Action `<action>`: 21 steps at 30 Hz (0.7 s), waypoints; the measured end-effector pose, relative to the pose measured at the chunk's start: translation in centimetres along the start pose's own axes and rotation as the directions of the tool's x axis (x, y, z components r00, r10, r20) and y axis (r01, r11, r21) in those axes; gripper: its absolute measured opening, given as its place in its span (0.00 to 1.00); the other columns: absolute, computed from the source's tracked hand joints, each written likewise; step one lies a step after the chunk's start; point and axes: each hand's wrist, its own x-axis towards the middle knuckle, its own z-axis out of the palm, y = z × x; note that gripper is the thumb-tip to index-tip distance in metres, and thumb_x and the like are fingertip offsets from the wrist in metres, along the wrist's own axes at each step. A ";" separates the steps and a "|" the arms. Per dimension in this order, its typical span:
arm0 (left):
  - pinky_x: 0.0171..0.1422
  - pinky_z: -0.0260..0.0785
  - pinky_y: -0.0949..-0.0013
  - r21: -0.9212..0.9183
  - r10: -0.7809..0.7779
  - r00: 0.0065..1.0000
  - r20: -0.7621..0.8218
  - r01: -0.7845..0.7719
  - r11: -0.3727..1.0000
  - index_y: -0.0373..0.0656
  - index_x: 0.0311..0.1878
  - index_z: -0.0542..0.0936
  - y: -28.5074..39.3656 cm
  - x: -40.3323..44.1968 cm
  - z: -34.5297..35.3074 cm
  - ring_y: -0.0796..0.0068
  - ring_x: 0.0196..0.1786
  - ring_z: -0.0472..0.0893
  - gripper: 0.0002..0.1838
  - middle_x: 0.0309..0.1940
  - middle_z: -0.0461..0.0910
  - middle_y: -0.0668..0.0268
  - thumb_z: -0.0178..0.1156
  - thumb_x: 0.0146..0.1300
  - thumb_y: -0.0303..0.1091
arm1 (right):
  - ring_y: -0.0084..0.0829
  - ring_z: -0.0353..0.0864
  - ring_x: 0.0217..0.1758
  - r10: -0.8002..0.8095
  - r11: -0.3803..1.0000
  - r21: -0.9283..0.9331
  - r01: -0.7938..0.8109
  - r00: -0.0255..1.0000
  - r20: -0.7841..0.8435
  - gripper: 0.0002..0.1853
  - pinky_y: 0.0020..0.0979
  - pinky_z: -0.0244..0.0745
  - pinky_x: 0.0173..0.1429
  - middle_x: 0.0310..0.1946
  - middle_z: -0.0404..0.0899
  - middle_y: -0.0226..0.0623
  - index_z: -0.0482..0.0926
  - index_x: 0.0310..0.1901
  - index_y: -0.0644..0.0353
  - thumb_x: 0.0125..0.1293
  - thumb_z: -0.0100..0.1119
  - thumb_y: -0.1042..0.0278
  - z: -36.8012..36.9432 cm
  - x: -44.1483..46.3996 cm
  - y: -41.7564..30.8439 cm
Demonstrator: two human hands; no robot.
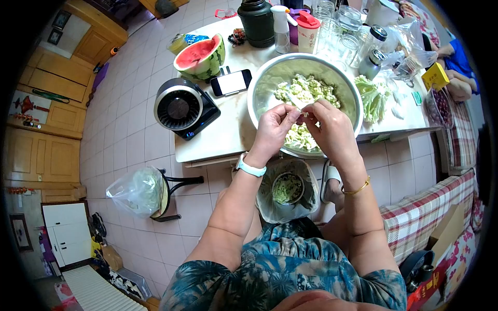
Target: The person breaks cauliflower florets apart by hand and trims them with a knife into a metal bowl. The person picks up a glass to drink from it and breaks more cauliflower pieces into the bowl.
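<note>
- Your left hand [272,129] is over the near part of the steel bowl [263,85], thumb and index finger pinched on a small pale piece [298,110] that looks like cauliflower.
- Your right hand [332,127] meets it there, fingers curled in and their tips closed on the same piece, which they mostly hide.
- You wear a watch with a pale blue strap [251,166] on your left wrist and a gold bracelet [358,187] on your right, both on the near side of the bowl.
- Inside the bowl, under and beyond your hands, lie many cauliflower florets [308,88].
- Just right of the bowl, a larger bunch of cauliflower [372,98] lies on the worktop [233,122].
- Left of the bowl are a phone [232,83] with its screen lit, then a black fan-like appliance [179,106]; a cut watermelon [202,57] sits farther back.
- Beyond the bowl stand a dark lidded jar [256,25], a spray bottle [281,31], a red-lidded cup [308,33] and clear glass jars [348,45].
- Well right of the bowl are a yellow box [435,77], a tub of dark grapes [440,108] and another person's arm [459,87].
- Below the bowl's near edge, a lined bin [265,196] contains green scraps [288,189].
</note>
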 end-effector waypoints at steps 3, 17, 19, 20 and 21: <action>0.44 0.73 0.75 0.023 0.033 0.999 -0.003 -0.033 0.999 0.35 0.47 0.85 -0.4 0.0 0.3 0.84 0.37 0.80 0.13 0.36 0.86 0.70 0.64 0.80 0.38 | 0.46 0.85 0.34 -0.026 0.997 -0.074 0.026 1.000 -0.004 0.08 0.44 0.80 0.37 0.31 0.80 0.40 0.80 0.32 0.60 0.63 0.71 0.71 0.1 -0.1 0.4; 0.47 0.76 0.63 0.493 0.468 0.876 0.112 -0.458 0.740 0.35 0.42 0.84 2.3 -0.6 1.9 0.62 0.40 0.84 0.08 0.38 0.86 0.60 0.70 0.71 0.31 | 0.31 0.83 0.28 0.270 0.957 0.151 -0.248 0.952 -0.147 0.05 0.34 0.78 0.37 0.28 0.85 0.41 0.85 0.37 0.68 0.67 0.67 0.74 -1.5 0.5 4.3; 0.47 0.75 0.65 0.496 0.442 0.893 0.083 -0.422 0.759 0.37 0.44 0.86 1.8 -0.2 1.2 0.64 0.41 0.84 0.07 0.41 0.86 0.61 0.71 0.70 0.30 | 0.25 0.85 0.30 0.437 0.859 0.231 -0.457 0.889 0.135 0.08 0.32 0.80 0.39 0.30 0.88 0.38 0.87 0.43 0.69 0.72 0.66 0.71 -4.2 0.9 3.6; 0.46 0.75 0.66 0.551 0.362 0.931 0.041 -0.324 0.769 0.38 0.45 0.87 2.2 -0.1 1.0 0.66 0.42 0.84 0.07 0.42 0.86 0.61 0.71 0.69 0.30 | 0.23 0.85 0.32 0.427 0.837 0.235 -0.493 0.859 0.283 0.11 0.30 0.80 0.39 0.30 0.88 0.36 0.88 0.46 0.69 0.75 0.65 0.68 -5.4 1.0 2.9; 0.46 0.75 0.68 0.601 0.281 0.960 -0.005 -0.222 0.768 0.39 0.46 0.88 2.4 0.0 0.9 0.67 0.42 0.84 0.07 0.42 0.86 0.62 0.72 0.69 0.30 | 0.23 0.85 0.31 0.345 0.812 0.340 -0.475 0.860 0.377 0.10 0.30 0.81 0.39 0.30 0.88 0.38 0.89 0.45 0.68 0.75 0.64 0.69 -5.8 0.4 3.1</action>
